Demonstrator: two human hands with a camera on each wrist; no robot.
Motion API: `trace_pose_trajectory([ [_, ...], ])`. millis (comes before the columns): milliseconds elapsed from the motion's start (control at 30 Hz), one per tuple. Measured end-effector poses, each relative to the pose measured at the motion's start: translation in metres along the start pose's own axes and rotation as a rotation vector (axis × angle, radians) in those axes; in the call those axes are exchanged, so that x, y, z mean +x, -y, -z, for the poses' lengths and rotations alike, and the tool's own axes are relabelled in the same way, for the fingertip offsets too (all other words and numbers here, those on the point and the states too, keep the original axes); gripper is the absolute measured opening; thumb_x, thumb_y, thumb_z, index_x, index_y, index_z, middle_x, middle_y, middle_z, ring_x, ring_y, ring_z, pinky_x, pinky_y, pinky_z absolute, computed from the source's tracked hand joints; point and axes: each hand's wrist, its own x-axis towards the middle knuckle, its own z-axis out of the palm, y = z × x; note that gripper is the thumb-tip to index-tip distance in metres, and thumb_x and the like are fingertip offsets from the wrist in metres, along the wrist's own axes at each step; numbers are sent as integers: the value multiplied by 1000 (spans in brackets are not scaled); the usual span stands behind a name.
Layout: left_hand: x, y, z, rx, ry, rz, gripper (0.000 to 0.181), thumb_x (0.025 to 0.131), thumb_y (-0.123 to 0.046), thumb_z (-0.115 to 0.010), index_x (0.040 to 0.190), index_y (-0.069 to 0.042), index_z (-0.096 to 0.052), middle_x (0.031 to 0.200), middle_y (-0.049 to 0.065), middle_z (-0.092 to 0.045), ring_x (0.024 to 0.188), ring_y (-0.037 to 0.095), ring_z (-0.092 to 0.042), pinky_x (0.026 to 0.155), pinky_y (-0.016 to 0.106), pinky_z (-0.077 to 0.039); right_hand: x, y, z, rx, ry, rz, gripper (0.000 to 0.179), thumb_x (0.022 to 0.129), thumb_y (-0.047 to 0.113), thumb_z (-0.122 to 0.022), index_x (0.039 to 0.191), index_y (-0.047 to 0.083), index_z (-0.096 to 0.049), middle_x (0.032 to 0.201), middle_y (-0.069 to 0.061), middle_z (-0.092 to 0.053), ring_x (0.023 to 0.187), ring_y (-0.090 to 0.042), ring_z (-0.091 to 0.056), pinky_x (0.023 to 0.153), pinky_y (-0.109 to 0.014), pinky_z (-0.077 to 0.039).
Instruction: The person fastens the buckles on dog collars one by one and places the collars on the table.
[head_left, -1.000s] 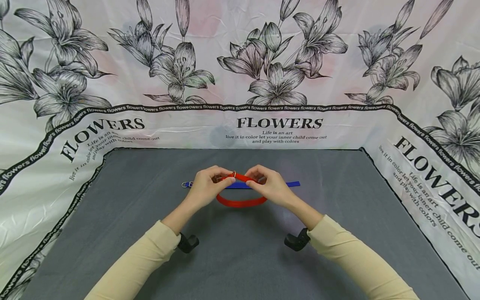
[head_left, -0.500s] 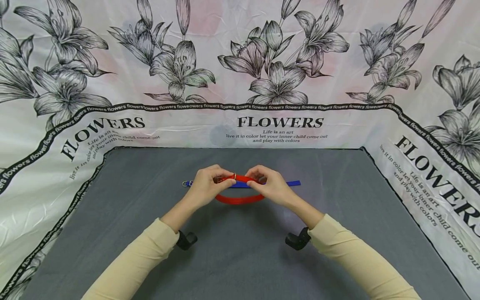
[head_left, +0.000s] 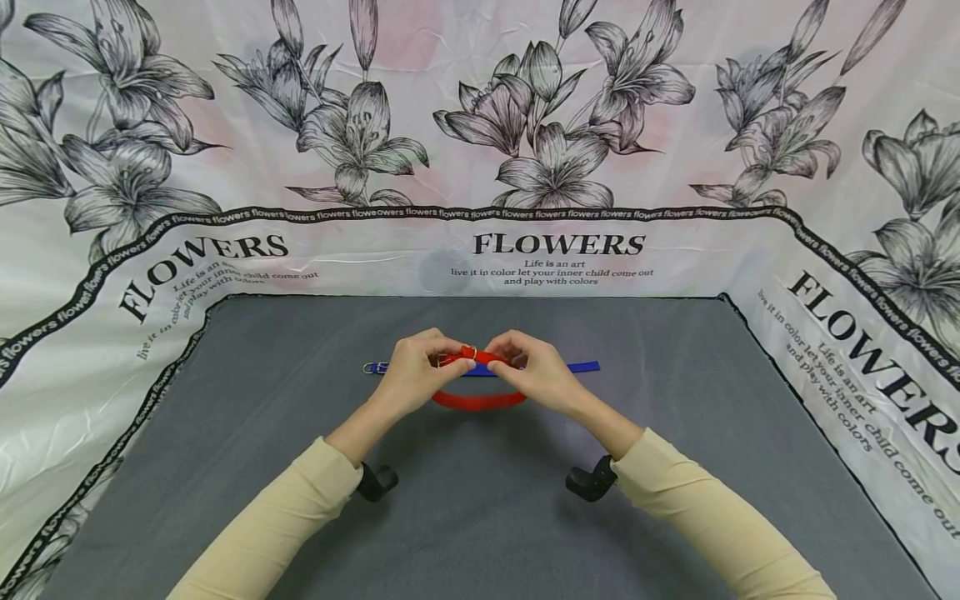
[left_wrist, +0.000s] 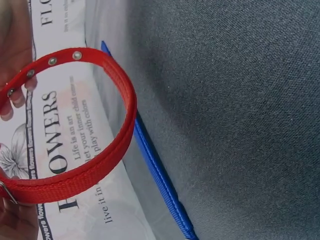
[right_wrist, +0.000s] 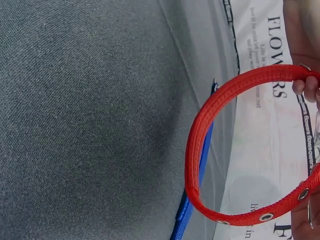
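1. Versus half a second ago: right hand [head_left: 542,375] slightly nearer left hand [head_left: 411,372]; a bit more red strap [head_left: 480,403] shows beside the metal loop [head_left: 474,354].
2. Left fingers pinch red strap by the loop; right fingers pinch its other end.
3. Red strap's bent round between both hands, blue strap [head_left: 583,367] lying behind on the table [head_left: 480,508].
4. Looks like strap-through-loop work, probably mid-feed.

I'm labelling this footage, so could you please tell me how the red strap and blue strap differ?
The red strap bends into a loop, while the blue strap stretches out straight. The left hand and right hand hold the red strap, while the blue strap lies on the gray cloth. Both are narrow bands with metal fittings.
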Motion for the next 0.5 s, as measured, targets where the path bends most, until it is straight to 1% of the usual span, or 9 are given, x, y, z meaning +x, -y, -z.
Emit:
trace_pose_trajectory([
  [167, 0, 0, -2, -28, -23, 52, 19, 79, -27, -73, 96, -17, -71, 79, -6, -60, 60, 15, -50, 50, 25, -43, 0, 1, 0, 12, -19, 5, 15, 86, 4, -63, 100, 1, -60, 90, -11, -63, 82, -23, -58, 78, -39, -49],
  [267, -1, 0, -3, -75, -39, 94, 20, 80, -28, -73, 96, -18, -68, 81, -6, -63, 61, 15, -53, 52, 27, -45, 0, 0, 0, 21, -27, 8, 15, 86, 4, -62, 100, 1, -60, 89, -12, -63, 82, -24, -58, 77, -41, -49],
  [333, -1, 0, -3, -102, -46, 114, 19, 79, -29, -73, 94, -19, -67, 81, -5, -65, 61, 15, -55, 53, 28, -46, -1, 0, 0, 18, -31, 8, 15, 86, 4, -62, 100, 2, -60, 89, -11, -63, 81, -24, -59, 77, -40, -49],
  [433, -2, -1, -3, -117, -33, 116, 16, 79, -29, -73, 91, -20, -67, 82, -5, -65, 62, 16, -55, 54, 29, -47, -1, 0, -1, 10, -29, 4, 15, 86, 5, -62, 101, 2, -60, 90, -10, -64, 82, -22, -58, 76, -37, -49],
  [500, -2, -2, -4, -102, -24, 107, 15, 79, -29, -73, 90, -21, -67, 81, -6, -64, 62, 17, -54, 54, 29, -46, -1, 0, -2, 8, -24, 4, 15, 86, 5, -62, 101, 3, -60, 90, -9, -63, 82, -22, -58, 76, -37, -49],
])
